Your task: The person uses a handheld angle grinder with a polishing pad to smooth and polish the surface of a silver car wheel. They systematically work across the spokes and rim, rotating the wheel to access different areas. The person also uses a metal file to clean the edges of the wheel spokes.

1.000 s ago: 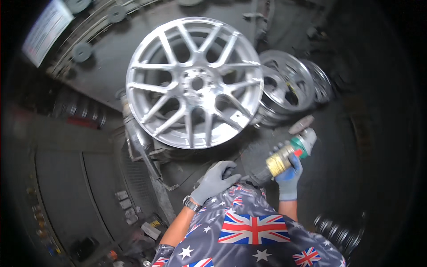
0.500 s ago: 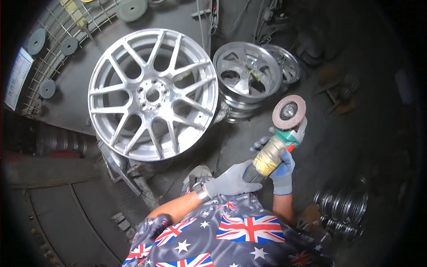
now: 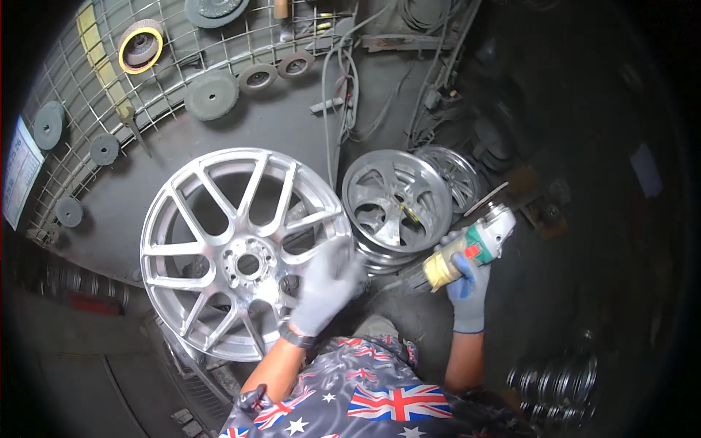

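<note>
A large silver alloy wheel (image 3: 228, 260) with many forked spokes stands in front of me, its face toward me. My left hand (image 3: 321, 288), in a grey glove, is over the wheel's lower right spokes. Its fingers are smeared by motion, and whether it touches the metal I cannot tell. Off to the right, my right hand (image 3: 469, 292), gloved in grey and blue, is closed round an angle grinder (image 3: 475, 244) with a green collar, red switch and yellow-wrapped body. The grinder's disc shows nearly edge-on at its upper end.
Behind the grinder, another alloy wheel (image 3: 398, 201) lies stacked on others. Several grinding discs (image 3: 212, 95) hang on a wire rack at the back left. Cables (image 3: 349, 87) run down behind the wheels. More rims (image 3: 555, 379) stand at the lower right.
My left hand has let go of the grinder and moved left to the large wheel. The grinder has turned in my right hand, its disc now edge-on. The view has tilted upward.
</note>
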Demonstrator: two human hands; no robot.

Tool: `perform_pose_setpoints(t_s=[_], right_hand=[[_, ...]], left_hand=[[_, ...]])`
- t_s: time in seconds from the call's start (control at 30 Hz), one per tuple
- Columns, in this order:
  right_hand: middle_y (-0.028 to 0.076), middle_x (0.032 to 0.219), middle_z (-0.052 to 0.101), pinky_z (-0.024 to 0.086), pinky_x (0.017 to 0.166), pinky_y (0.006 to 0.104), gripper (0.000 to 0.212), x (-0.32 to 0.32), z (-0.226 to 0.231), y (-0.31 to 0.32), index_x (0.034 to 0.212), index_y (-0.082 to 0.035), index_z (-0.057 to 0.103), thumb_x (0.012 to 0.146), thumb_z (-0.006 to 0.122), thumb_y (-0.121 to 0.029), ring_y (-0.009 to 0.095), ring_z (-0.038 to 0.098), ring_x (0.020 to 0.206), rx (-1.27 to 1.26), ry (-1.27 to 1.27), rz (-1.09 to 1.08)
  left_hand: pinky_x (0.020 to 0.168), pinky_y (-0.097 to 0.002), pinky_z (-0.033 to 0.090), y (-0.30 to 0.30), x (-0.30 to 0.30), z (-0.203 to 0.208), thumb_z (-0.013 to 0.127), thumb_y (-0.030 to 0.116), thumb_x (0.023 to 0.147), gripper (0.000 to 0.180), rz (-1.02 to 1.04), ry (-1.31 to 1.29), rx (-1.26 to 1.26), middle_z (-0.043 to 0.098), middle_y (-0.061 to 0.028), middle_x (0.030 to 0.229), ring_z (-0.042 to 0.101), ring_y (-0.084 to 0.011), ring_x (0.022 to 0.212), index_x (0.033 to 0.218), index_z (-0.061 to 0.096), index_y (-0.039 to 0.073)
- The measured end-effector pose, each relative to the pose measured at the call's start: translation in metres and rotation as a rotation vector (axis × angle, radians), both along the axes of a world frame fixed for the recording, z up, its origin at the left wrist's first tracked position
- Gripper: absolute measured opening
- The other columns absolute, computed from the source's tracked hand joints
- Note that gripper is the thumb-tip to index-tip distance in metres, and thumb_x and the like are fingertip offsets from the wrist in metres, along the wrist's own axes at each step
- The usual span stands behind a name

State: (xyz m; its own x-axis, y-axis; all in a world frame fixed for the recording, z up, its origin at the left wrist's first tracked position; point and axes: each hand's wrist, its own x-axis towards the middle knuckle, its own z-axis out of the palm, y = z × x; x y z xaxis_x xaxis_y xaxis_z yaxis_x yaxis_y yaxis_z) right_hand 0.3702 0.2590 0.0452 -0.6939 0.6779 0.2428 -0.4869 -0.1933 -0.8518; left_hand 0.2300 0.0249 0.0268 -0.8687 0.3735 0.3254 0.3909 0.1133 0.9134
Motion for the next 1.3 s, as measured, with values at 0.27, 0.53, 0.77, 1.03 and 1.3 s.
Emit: perform_pose_setpoints(t_s=[0.27,0.53,0.77,1.03,1.3], right_hand=[[0.007,0.117,0.064,0.051,0.098,0.0329,0.043,-0.180,0.078,0.109,0.129,0.003,0.059,0.087,0.071,0.002,0.017,0.065,0.108,0.350,0.092,0.019],[0.004,0.106,0.067,0.052,0.091,0.0323,0.036,-0.417,0.082,0.227,0.115,0.001,0.065,0.082,0.079,-0.002,0.015,0.067,0.099,0.270,0.193,0.290],[0.007,0.104,0.070,0.057,0.084,0.0361,0.048,-0.553,0.062,0.267,0.117,-0.003,0.063,0.074,0.084,0.001,0.018,0.070,0.093,0.109,0.195,0.318],[0.008,0.115,0.070,0.057,0.089,0.0354,0.063,-0.582,0.005,0.278,0.128,-0.002,0.061,0.070,0.087,0.001,0.019,0.069,0.101,0.168,0.125,0.279],[0.015,0.124,0.070,0.051,0.100,0.0369,0.051,-0.529,-0.049,0.319,0.128,0.002,0.064,0.085,0.083,-0.018,0.024,0.066,0.114,0.470,-0.127,0.007]], left_hand=[[0.122,-0.0622,0.020,-0.051,-0.143,0.004,0.064,0.029,0.099,0.061,1.033,0.446,-0.601,0.035,-0.0260,0.162,0.026,-0.0492,0.151,0.153,0.046,0.006],[0.106,-0.0544,0.036,-0.028,-0.160,-0.053,0.050,0.033,0.107,0.039,1.207,0.347,-0.589,0.057,-0.0291,0.131,0.049,-0.0458,0.126,0.123,0.066,0.001],[0.098,-0.0540,0.038,-0.026,-0.164,-0.058,0.049,0.029,0.106,0.035,1.221,0.389,-0.496,0.064,-0.0254,0.108,0.055,-0.0434,0.105,0.111,0.068,0.001],[0.091,-0.0520,0.041,-0.030,-0.165,-0.051,0.045,0.030,0.108,0.039,1.202,0.350,-0.520,0.063,-0.0250,0.106,0.056,-0.0418,0.101,0.115,0.067,-0.002],[0.091,-0.0528,0.041,-0.033,-0.172,-0.070,0.039,0.030,0.110,0.046,1.206,0.306,-0.530,0.062,-0.0256,0.106,0.056,-0.0417,0.100,0.114,0.067,-0.006]])
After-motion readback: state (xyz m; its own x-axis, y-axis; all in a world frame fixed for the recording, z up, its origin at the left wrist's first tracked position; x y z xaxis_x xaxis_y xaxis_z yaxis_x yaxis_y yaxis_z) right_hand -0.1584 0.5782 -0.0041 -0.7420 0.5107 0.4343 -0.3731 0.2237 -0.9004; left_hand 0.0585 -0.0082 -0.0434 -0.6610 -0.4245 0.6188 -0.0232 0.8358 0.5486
